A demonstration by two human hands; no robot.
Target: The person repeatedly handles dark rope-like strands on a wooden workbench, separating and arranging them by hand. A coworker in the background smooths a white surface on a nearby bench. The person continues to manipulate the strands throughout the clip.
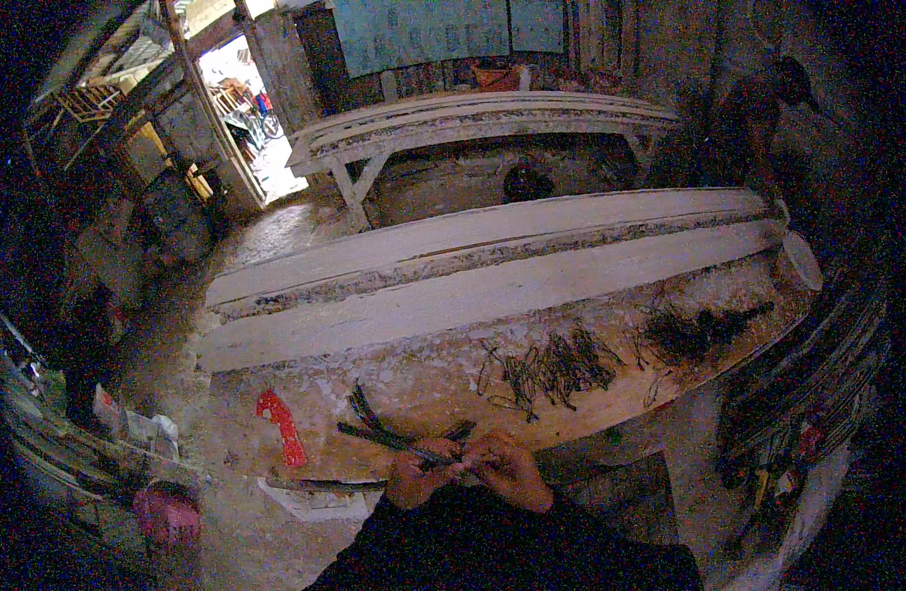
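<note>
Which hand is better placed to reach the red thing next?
Probably your left hand: the red thing lies to its left, farther from your right hand. Your left is holding dark strips, though.

Gripping dark strips (382, 434) with left hand (420, 481) and right hand (506, 471) at the desk's (443, 394) near edge. Facing a red object (281, 427) on its left part, thin dark loops (561, 369) on its right, and long pale boards (472, 295) along its far side.
</note>
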